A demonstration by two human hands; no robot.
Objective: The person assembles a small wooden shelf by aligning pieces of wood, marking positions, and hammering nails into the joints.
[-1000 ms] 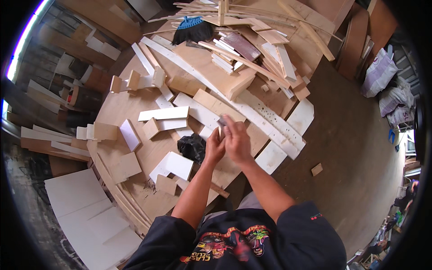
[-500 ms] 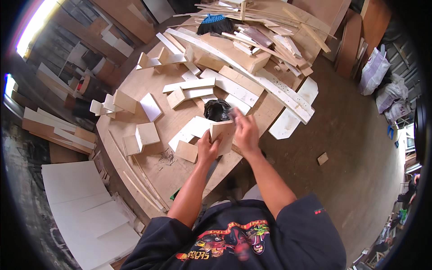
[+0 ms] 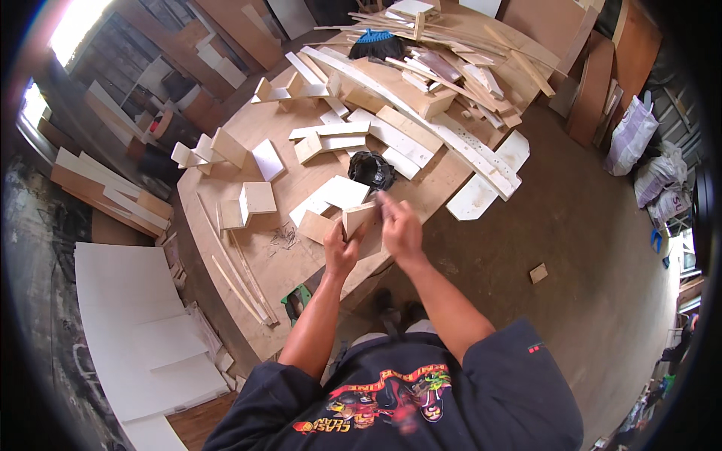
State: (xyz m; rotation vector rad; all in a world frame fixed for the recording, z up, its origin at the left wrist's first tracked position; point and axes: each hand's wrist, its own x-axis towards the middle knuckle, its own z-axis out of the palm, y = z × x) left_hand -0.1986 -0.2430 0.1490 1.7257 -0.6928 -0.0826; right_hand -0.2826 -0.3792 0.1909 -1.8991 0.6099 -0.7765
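Right hand [image 3: 402, 231] drawn back from bag [image 3: 371, 171], grasping blurred object [image 3: 380, 198]; left hand [image 3: 342, 252] grips board [image 3: 359, 219] above table [image 3: 301, 272].

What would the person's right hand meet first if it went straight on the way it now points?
The right hand would probably meet the black, crumpled plastic bag first, though depth is unclear from this view.

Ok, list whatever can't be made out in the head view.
All in the head view:
Dark thing in the right hand: blurred, partly covered by the grip.
Wood piece, lower part: behind the left hand.
Black bag, inside: lost in shadow.
Green-handled tool, partly: behind the left forearm.
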